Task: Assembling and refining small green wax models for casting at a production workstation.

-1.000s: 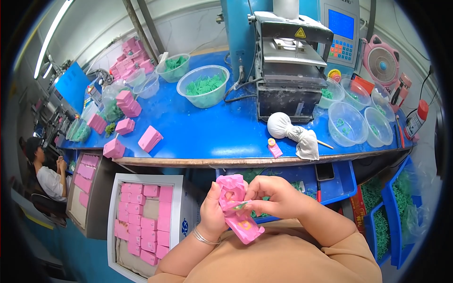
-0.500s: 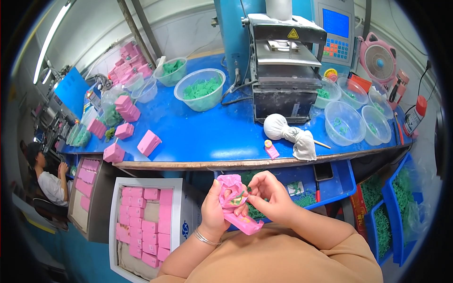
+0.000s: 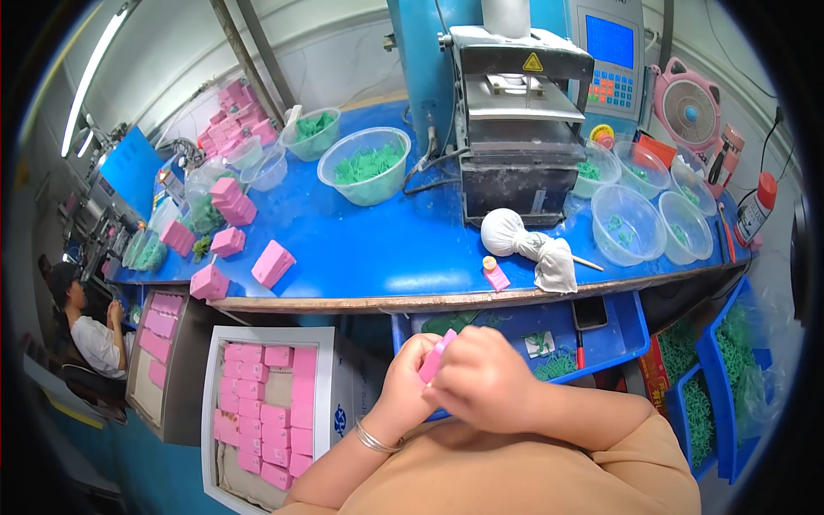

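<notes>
Both hands are together in front of my body, over the front of a blue drawer tray (image 3: pixel 614 343). My left hand (image 3: pixel 407 388) is closed round a pink rubber mould (image 3: pixel 438 356); a metal bangle circles its wrist. My right hand (image 3: pixel 485 378) presses against the mould from the other side with its fingers curled. Only a narrow strip of the mould shows between the hands; the rest is hidden. In the tray lie green wax pieces (image 3: pixel 556 365), a dark rectangular object (image 3: pixel 590 314) and a red-handled tool (image 3: pixel 580 353).
A press (image 3: pixel 524 129) stands on the blue workbench (image 3: pixel 369 249). Around it are see-through bowls (image 3: pixel 365 167) of green wax pieces, a tied white cloth bag (image 3: pixel 502 232) and pink moulds (image 3: pixel 273 263). A box (image 3: pixel 324 386) of moulds stands lower left. A co-worker (image 3: pixel 94 339) sits far left.
The mould was spread apart in my left hand with green wax showing inside. Now my right hand has come over it, and its parts are pressed together between both hands.
</notes>
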### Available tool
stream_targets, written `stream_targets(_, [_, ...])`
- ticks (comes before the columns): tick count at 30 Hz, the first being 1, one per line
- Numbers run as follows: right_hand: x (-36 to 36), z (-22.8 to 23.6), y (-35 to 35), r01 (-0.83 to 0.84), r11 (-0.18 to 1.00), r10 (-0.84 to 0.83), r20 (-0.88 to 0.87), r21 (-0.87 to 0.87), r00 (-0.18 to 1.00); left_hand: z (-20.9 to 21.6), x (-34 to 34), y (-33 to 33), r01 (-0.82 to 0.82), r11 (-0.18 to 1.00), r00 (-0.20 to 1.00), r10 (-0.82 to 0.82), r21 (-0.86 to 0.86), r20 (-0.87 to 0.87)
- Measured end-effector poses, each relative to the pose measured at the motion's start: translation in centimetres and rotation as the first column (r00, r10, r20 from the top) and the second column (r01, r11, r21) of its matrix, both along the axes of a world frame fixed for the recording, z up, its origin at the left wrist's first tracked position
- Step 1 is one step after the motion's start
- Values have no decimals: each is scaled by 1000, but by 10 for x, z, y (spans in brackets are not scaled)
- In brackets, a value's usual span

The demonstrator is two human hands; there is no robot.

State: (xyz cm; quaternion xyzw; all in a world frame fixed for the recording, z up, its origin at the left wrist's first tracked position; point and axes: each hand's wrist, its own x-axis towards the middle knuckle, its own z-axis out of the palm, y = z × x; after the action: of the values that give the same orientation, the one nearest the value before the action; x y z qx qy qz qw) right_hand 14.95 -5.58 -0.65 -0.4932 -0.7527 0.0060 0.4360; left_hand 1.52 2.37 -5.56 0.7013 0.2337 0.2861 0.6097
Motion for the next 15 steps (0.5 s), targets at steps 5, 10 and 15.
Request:
stream_targets(5, [-1, 4, 2, 54, 992, -61, 60, 110, 996, -6, -3, -5, -108, 994, 983, 110, -24, 144])
stream_targets(10, [15, 1, 2, 8, 999, -16, -228, -36, 973, 8, -12, -2, 118, 868, 972, -2, -482, 234])
stream_targets(15, [11, -8, 3, -137, 986, 126, -116, -99, 985, 14, -13, -10, 99, 857, 981, 2, -506, 196])
